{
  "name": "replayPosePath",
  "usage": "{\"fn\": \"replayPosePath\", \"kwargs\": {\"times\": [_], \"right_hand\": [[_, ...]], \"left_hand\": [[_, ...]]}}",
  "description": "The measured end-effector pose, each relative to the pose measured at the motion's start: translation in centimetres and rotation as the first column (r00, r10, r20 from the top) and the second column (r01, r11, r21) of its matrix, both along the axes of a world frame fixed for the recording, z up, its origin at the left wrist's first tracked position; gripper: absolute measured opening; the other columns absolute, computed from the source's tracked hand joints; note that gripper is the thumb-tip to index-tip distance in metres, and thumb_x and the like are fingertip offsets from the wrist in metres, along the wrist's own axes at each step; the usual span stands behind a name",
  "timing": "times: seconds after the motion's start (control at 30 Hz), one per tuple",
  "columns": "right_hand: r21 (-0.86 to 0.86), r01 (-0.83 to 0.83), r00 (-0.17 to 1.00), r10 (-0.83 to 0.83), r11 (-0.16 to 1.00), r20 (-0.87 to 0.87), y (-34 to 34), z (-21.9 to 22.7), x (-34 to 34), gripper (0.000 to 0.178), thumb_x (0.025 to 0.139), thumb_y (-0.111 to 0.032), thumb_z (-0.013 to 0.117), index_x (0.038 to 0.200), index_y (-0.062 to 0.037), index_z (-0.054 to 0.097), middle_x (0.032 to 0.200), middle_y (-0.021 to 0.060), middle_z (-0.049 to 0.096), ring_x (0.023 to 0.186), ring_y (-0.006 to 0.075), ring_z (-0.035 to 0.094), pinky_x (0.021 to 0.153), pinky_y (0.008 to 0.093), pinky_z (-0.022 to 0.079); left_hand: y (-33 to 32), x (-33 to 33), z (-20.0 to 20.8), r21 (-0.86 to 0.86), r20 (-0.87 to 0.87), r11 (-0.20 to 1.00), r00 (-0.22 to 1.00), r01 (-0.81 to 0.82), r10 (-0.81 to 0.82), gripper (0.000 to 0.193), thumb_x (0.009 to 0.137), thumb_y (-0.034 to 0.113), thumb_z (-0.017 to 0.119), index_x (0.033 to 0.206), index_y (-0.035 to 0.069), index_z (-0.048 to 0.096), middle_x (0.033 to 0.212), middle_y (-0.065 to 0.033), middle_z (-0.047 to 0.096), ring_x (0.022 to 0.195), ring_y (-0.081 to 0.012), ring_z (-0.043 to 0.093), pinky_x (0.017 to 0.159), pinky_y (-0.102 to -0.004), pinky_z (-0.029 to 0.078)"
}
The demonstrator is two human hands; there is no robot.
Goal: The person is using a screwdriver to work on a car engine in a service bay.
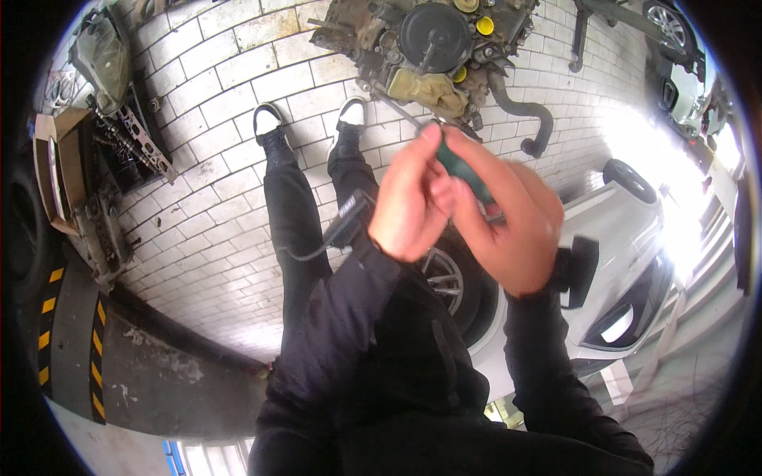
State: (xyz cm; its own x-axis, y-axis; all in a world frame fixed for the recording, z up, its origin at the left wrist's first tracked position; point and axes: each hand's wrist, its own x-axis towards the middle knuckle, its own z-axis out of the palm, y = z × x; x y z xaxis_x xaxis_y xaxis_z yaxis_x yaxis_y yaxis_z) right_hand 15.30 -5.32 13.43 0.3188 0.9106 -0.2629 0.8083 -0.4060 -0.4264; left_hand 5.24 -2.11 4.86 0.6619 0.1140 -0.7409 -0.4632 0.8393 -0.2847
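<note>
A screwdriver (463, 172) with a green handle and a thin metal shaft is held in front of me, its shaft pointing up and left. My right hand (520, 218) wraps around the handle. The fingers of my left hand (409, 198) are closed on the handle's front end, near the shaft; both hands are slightly blurred. Beyond them, an engine (435, 38) with a round black cover, yellow caps and a tan part stands on the floor. The shaft's tip appears close to the engine's near edge, but I cannot tell whether they touch.
A curved black hose (544, 123) sticks out from the engine's right. At the left are a headlight (103, 59), a cardboard box (73, 155) and metal parts (101, 238). A white car (615, 262) stands at the right. Yellow-black striped edging (98, 357) lies lower left.
</note>
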Motion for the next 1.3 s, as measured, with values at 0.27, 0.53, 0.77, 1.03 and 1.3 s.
{"fn": "replayPosePath", "kwargs": {"times": [0.27, 0.53, 0.77, 1.03, 1.3], "right_hand": [[-0.008, 0.039, 0.998, -0.039, 0.999, -0.054, -3.4, 3.0, 0.9, 0.031, 0.086, 0.001, 0.065, 0.117, 0.0026, 0.067, 0.105, 0.0156, 0.073, 0.085, 0.0295, 0.071, 0.074, 0.0341, 0.055], [-0.077, 0.15, 0.985, -0.156, 0.986, -0.075, -1.9, 0.9, 0.6, 0.03, 0.089, -0.001, 0.067, 0.119, -0.0042, 0.068, 0.107, 0.011, 0.073, 0.085, 0.0219, 0.071, 0.069, 0.0291, 0.053], [0.039, 0.244, 0.965, -0.239, 0.969, -0.109, -1.8, 0.3, 0.7, 0.036, 0.087, -0.012, 0.073, 0.122, -0.0069, 0.066, 0.091, 0.0075, 0.071, 0.065, 0.0239, 0.062, 0.062, 0.0353, 0.051], [-0.116, 0.228, 0.973, -0.23, 0.967, -0.007, 0.0, 2.3, 0.8, 0.04, 0.084, -0.012, 0.075, 0.122, -0.0089, 0.065, 0.082, 0.0063, 0.065, 0.066, 0.0258, 0.062, 0.063, 0.0359, 0.052], [0.028, 0.048, 0.999, -0.049, 0.998, 0.019, 0.4, 1.5, 1.2, 0.045, 0.081, -0.011, 0.078, 0.124, -0.0084, 0.065, 0.082, 0.0059, 0.065, 0.063, 0.02, 0.062, 0.055, 0.0316, 0.049]], "left_hand": [[-2.3, 0.3, 1.0, 0.145, 0.265, 0.986, 0.957, 0.083, -0.119, 0.032, 0.107, 0.032, 0.052, 0.108, 0.002, 0.059, 0.063, 0.0049, 0.041, 0.056, -0.0053, 0.035, 0.054, -0.022, 0.03], [-1.4, 1.0, -1.2, 0.122, 0.172, 0.99, 0.981, 0.07, -0.091, 0.031, 0.107, 0.031, 0.05, 0.107, 0.002, 0.06, 0.064, 0.0035, 0.042, 0.056, -0.0066, 0.035, 0.054, -0.0243, 0.032], [-1.9, 1.5, -1.3, 0.064, 0.175, 0.997, 0.984, 0.031, -0.042, 0.031, 0.106, 0.032, 0.051, 0.104, 0.003, 0.061, 0.063, 0.0037, 0.044, 0.057, -0.0069, 0.038, 0.054, -0.0245, 0.032], [-1.4, 1.9, -1.6, 0.044, 0.149, 0.998, 0.988, 0.043, -0.049, 0.032, 0.105, 0.033, 0.053, 0.101, 0.003, 0.062, 0.062, 0.0053, 0.044, 0.058, -0.0048, 0.038, 0.055, -0.0223, 0.033], [-0.8, 1.6, -1.5, 0.093, 0.21, 0.996, 0.977, 0.017, -0.037, 0.033, 0.105, 0.032, 0.053, 0.099, 0.001, 0.063, 0.063, 0.0061, 0.042, 0.057, -0.0041, 0.035, 0.054, -0.0218, 0.031]]}}
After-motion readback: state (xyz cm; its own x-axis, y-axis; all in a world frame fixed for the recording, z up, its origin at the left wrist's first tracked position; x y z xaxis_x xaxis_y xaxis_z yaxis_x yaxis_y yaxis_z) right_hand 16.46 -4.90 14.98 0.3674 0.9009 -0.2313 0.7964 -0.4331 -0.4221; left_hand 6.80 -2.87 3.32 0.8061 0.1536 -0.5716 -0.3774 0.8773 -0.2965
